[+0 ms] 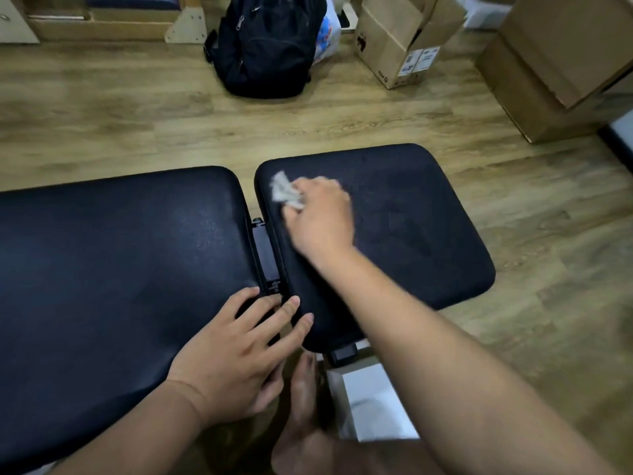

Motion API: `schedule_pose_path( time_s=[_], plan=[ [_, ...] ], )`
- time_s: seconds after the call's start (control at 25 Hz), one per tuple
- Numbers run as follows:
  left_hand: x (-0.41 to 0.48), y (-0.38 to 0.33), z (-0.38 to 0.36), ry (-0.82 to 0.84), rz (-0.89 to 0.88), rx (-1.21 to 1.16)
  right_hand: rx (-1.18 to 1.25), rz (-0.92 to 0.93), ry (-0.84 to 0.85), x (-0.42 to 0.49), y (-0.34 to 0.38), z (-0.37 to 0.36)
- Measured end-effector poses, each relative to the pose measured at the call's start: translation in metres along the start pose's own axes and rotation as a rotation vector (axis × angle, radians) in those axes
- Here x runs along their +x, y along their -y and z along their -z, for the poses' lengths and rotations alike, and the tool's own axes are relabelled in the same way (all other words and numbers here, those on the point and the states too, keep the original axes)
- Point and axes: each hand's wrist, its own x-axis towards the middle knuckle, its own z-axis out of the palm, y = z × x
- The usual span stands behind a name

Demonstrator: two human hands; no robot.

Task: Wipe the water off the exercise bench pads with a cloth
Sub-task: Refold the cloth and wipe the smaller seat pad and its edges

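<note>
Two black bench pads lie side by side: a long back pad [102,262] on the left and a shorter seat pad [411,221] on the right. Fine water droplets glisten on the back pad near its right end. My right hand [322,221] presses a crumpled white cloth [286,193] onto the far left part of the seat pad. My left hand [236,354] rests flat with fingers spread across the gap between the pads, at their near edge, holding nothing. A black metal hinge bracket [265,255] shows in the gap.
On the wooden floor beyond the bench stand a black backpack [267,46], an open cardboard box [404,39] and larger boxes [555,70] at far right. A white box [373,406] and my bare foot [305,399] are below the bench's near edge.
</note>
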Motion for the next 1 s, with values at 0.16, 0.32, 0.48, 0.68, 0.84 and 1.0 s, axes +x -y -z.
schedule_pose_path(
  time_s=[0.16,0.32,0.48,0.68,0.84,1.0],
  plan=[
    [0.001,0.002,0.000,0.003,0.002,-0.009,0.022,0.222,0.089,0.003,-0.003,0.007],
    [-0.001,0.001,0.000,0.002,0.006,-0.005,-0.149,-0.205,-0.113,0.048,-0.126,0.043],
    [-0.001,0.000,-0.003,-0.001,0.011,-0.014,-0.103,-0.479,-0.178,0.067,-0.143,0.047],
    [0.000,0.001,0.000,0.011,-0.008,0.018,-0.027,0.187,0.160,-0.004,0.023,-0.004],
    [0.000,0.000,-0.001,0.021,0.014,0.006,0.109,0.279,0.012,-0.001,-0.028,0.003],
    [-0.001,0.001,0.000,0.007,0.013,-0.004,0.030,-0.366,-0.284,0.045,-0.161,0.051]
  ],
)
